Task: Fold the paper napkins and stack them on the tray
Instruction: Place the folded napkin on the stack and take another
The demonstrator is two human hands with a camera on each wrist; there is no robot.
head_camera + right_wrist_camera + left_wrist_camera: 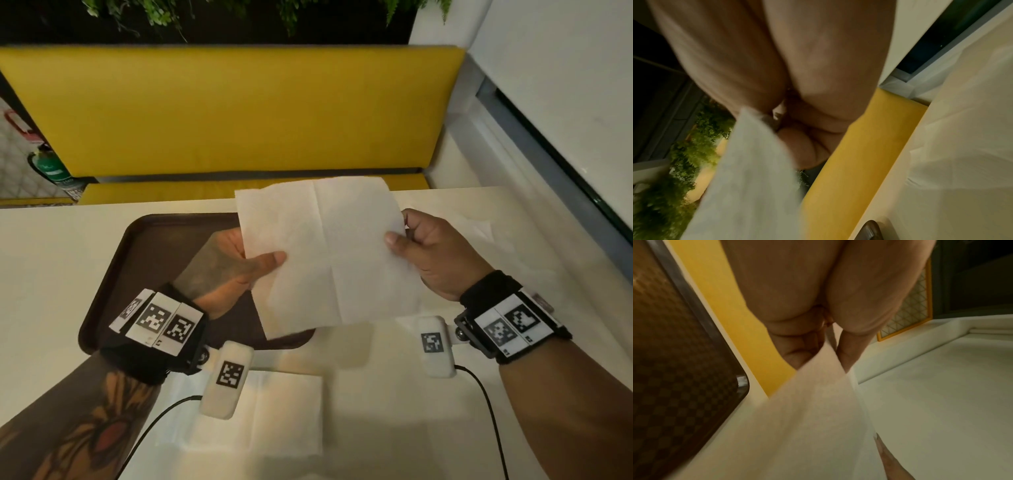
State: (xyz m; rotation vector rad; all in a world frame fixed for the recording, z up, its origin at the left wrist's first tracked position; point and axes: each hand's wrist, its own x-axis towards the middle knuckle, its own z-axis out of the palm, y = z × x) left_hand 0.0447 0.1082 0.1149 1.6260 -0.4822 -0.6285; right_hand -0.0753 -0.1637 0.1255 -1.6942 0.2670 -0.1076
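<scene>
We hold one unfolded paper napkin [329, 253] up in the air between both hands, above the desk [44, 274] and partly over the right side of the brown tray [113, 274]. Crease lines cross the sheet, one running top to bottom and one side to side. Our left hand [236, 263] pinches the napkin's left edge, thumb on the near face and fingers behind it; from the left wrist view the sheet [818, 410] runs out from between the thumb and the fingers [795, 353]. Our right hand [431, 253] pinches the right edge the same way, thumb on top, the other fingers curled behind; the right wrist view shows the paper [748, 170] leaving that grip, though it is blurred there.

The tray lies flat on the desk to our left, and we see nothing on its checkered floor. Nearer to us on the desk lies a flat pile of napkins [274, 411], partly hidden by the left wrist camera [227, 377]. More white paper [479, 229] lies on the desk beyond the right hand. A yellow bench [239, 109] stands behind the desk, with green plants [171, 13] above it.
</scene>
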